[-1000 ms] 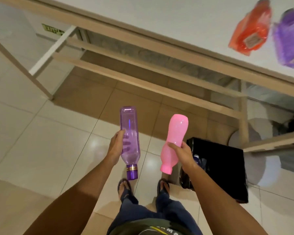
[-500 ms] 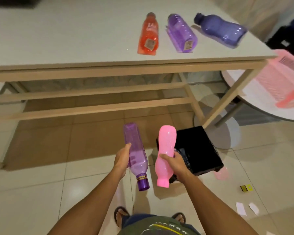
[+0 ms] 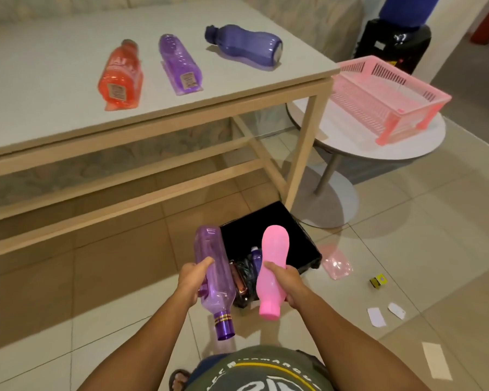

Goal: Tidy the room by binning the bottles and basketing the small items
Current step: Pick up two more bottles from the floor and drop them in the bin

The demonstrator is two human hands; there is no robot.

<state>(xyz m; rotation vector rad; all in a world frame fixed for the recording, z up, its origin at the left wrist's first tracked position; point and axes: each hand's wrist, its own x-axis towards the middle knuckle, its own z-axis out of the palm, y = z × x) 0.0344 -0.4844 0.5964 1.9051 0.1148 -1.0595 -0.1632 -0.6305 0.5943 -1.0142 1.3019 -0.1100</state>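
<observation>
My left hand [image 3: 191, 283] grips a clear purple bottle [image 3: 213, 275], cap end pointing down toward me. My right hand [image 3: 290, 286] holds a pink bottle [image 3: 271, 263], also cap down. Both bottles hang just above the near edge of a black bin [image 3: 288, 230] on the floor, which holds a dark bottle and other items. On the table lie an orange bottle [image 3: 122, 77], a light purple bottle [image 3: 180, 64] and a dark purple bottle [image 3: 244, 45]. A pink basket [image 3: 384, 97] sits on a round white side table [image 3: 407, 145].
The wooden-framed table [image 3: 181, 111] stands over the bin's far side, its leg beside the bin. On the tiled floor to the right lie a pink lid [image 3: 338, 263], a small yellow-black item [image 3: 378, 280] and several paper scraps [image 3: 376, 317]. A black appliance [image 3: 393, 46] stands behind the basket.
My view has swung right and up, bringing the table top, basket and floor items into sight. Both hands have carried the bottles to the bin's near edge.
</observation>
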